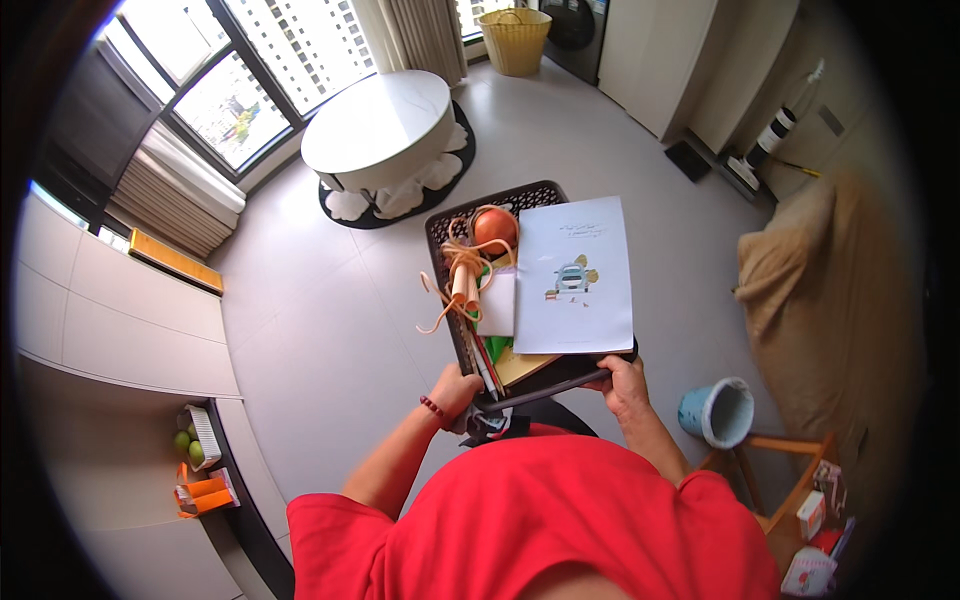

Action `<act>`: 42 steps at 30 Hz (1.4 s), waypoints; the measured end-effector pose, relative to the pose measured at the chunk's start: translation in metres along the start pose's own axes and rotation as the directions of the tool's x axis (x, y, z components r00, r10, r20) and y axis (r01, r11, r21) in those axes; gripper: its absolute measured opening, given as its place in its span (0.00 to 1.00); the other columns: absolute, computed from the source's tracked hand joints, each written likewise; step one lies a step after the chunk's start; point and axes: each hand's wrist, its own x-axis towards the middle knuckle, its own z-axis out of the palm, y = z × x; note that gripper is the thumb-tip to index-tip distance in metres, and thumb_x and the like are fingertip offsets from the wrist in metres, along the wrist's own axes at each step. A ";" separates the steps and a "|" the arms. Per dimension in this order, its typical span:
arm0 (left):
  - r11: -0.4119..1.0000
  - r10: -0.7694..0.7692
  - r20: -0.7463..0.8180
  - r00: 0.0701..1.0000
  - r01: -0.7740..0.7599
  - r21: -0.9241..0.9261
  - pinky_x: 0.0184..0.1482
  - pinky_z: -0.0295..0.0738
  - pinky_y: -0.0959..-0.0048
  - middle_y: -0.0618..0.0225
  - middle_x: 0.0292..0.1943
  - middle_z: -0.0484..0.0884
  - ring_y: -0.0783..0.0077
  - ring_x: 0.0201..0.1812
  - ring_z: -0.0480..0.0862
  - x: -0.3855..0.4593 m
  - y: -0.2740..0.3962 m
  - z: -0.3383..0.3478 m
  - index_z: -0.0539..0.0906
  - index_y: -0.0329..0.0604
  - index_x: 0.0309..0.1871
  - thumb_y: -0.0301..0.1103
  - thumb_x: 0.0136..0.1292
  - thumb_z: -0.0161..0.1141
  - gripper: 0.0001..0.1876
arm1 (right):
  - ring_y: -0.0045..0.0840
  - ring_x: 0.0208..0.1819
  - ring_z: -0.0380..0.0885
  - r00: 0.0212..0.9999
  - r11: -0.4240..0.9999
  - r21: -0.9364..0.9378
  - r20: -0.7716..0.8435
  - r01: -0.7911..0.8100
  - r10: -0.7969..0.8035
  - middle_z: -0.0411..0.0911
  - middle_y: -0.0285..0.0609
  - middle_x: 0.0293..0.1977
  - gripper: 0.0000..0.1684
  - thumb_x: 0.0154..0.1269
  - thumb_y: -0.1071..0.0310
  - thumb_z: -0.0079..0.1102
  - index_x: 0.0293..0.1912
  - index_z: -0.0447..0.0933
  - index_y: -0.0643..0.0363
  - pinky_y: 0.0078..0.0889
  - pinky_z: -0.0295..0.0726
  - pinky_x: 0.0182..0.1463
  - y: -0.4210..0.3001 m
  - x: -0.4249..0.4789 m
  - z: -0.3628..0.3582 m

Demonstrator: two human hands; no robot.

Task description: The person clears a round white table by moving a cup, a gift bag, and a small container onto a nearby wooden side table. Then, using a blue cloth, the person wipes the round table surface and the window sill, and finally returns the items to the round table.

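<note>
A dark brown plastic basket (pixel 543 193) with perforated sides is held in front of my body. My left hand (pixel 454 391) grips its near left corner, and a beaded bracelet circles that wrist. At the near right corner, my right hand (pixel 619 381) has its thumb over the rim. A white notebook (pixel 574 315) with a printed car picture covers the basket's right side. To its left lie a jump rope with wooden handles (pixel 463 289), a red-orange round object (pixel 495 229), a small white pad (pixel 496 304) and several pens (pixel 486 371). A yellow booklet (pixel 529 366) is partly hidden underneath.
An oval white coffee table (pixel 379 124) stands ahead on a dark rug. At right are a cloth-covered sofa (pixel 802 315), a blue bin (pixel 697 412), a wooden stool (pixel 787 444) and a stick vacuum (pixel 772 135). A yellow laundry basket (pixel 516 45) stands at the back.
</note>
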 end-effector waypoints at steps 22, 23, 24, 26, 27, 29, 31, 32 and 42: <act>0.964 -0.196 -0.201 0.960 0.151 -0.221 0.29 0.72 0.65 0.56 0.24 0.79 0.68 0.23 0.78 0.176 0.016 -0.227 0.78 0.23 0.30 0.31 0.48 0.54 0.14 | 0.46 0.35 0.77 0.950 0.949 -0.251 0.196 -0.190 0.241 0.70 0.52 0.39 0.22 0.48 0.81 0.45 0.47 0.65 0.67 0.55 0.83 0.29 0.013 0.240 0.275; 0.954 -0.239 -0.176 0.955 0.198 -0.223 0.29 0.73 0.65 0.55 0.24 0.79 0.67 0.24 0.78 0.185 0.029 -0.238 0.78 0.23 0.30 0.32 0.48 0.54 0.15 | 0.46 0.34 0.77 0.953 0.950 -0.245 0.187 -0.191 0.240 0.71 0.51 0.38 0.21 0.48 0.81 0.45 0.46 0.65 0.67 0.55 0.83 0.28 0.014 0.252 0.283; 0.958 -0.238 -0.200 0.950 0.196 -0.211 0.29 0.73 0.65 0.55 0.24 0.79 0.67 0.24 0.78 0.193 0.040 -0.247 0.78 0.23 0.30 0.32 0.48 0.54 0.15 | 0.46 0.33 0.78 0.955 0.952 -0.237 0.178 -0.194 0.239 0.71 0.51 0.37 0.21 0.48 0.81 0.45 0.46 0.65 0.67 0.55 0.83 0.28 0.016 0.264 0.288; 0.963 -0.236 -0.248 0.940 0.193 -0.187 0.29 0.73 0.64 0.54 0.24 0.79 0.66 0.24 0.78 0.211 0.058 -0.263 0.78 0.23 0.30 0.32 0.48 0.54 0.15 | 0.45 0.32 0.78 0.953 0.955 -0.207 0.174 -0.212 0.249 0.71 0.51 0.37 0.22 0.47 0.82 0.45 0.47 0.65 0.65 0.54 0.83 0.27 0.019 0.294 0.299; 0.964 -0.230 -0.242 0.943 0.187 -0.186 0.29 0.73 0.65 0.54 0.24 0.79 0.66 0.24 0.78 0.223 0.062 -0.274 0.78 0.23 0.30 0.32 0.48 0.54 0.15 | 0.46 0.32 0.78 0.947 0.956 -0.183 0.184 -0.229 0.262 0.70 0.50 0.38 0.24 0.47 0.82 0.46 0.48 0.64 0.63 0.54 0.83 0.26 0.021 0.310 0.308; 0.966 -0.219 -0.229 0.948 0.178 -0.187 0.29 0.73 0.65 0.55 0.23 0.79 0.66 0.23 0.78 0.250 0.070 -0.294 0.78 0.23 0.29 0.32 0.47 0.54 0.15 | 0.45 0.32 0.77 0.945 0.957 -0.169 0.191 -0.236 0.266 0.70 0.50 0.38 0.26 0.46 0.82 0.46 0.49 0.62 0.60 0.53 0.83 0.25 0.020 0.340 0.324; 0.973 -0.221 -0.293 0.930 0.190 -0.131 0.28 0.73 0.65 0.55 0.22 0.79 0.66 0.23 0.78 0.275 0.087 -0.310 0.78 0.23 0.29 0.33 0.48 0.54 0.15 | 0.45 0.32 0.77 0.950 0.957 -0.188 0.182 -0.220 0.254 0.70 0.49 0.38 0.27 0.46 0.82 0.47 0.51 0.61 0.60 0.51 0.83 0.24 0.016 0.372 0.344; 0.970 -0.220 -0.265 0.939 0.182 -0.158 0.28 0.73 0.65 0.55 0.22 0.79 0.66 0.23 0.78 0.296 0.083 -0.319 0.78 0.23 0.29 0.33 0.48 0.54 0.16 | 0.44 0.31 0.77 0.947 0.955 -0.188 0.185 -0.229 0.263 0.70 0.49 0.38 0.29 0.46 0.82 0.47 0.52 0.60 0.59 0.51 0.83 0.24 0.016 0.390 0.352; 0.963 -0.267 -0.364 0.892 0.230 -0.141 0.33 0.72 0.65 0.50 0.26 0.79 0.60 0.29 0.78 0.464 0.106 -0.372 0.77 0.24 0.30 0.35 0.51 0.52 0.17 | 0.38 0.28 0.78 0.937 0.916 -0.276 0.115 -0.290 0.331 0.72 0.46 0.35 0.22 0.47 0.80 0.48 0.46 0.66 0.62 0.44 0.82 0.21 -0.002 0.564 0.439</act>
